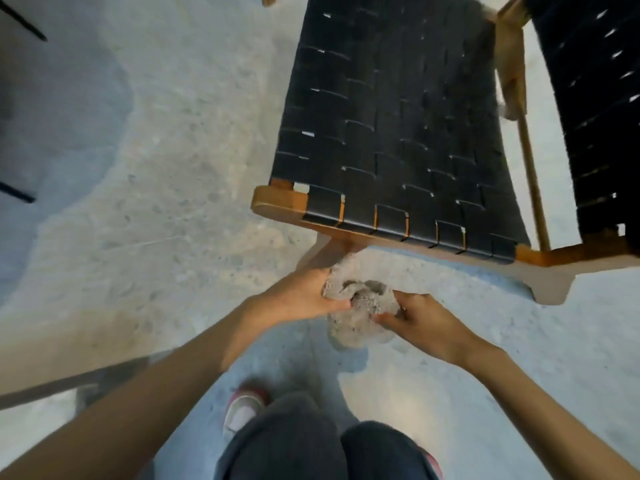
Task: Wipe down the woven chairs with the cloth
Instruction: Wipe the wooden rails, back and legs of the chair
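As a person looks down at a pale speckled floor (166,202), the left hand (301,297) and right hand (427,322) grip a crumpled grey cloth (351,329) between them at mid-frame, the fingers and thumbs of both curled into its folds, and the cloth is held in the air, touching no seat. At 12 o'clock from the cloth sits a woven chair (391,126), black straps stretched over a wooden frame (278,202) whose front rail lies just beyond the hands. A second woven chair (595,116) stands beside it at 2 o'clock, cut off by the right edge. Thin black legs (20,22) at 10 o'clock run out of frame, their owner unseen. Dark trousers (294,445) fill 6 o'clock, half covering a pink-and-white shoe (242,410). A blurred brown bar (69,386) at 8 o'clock cannot be identified.
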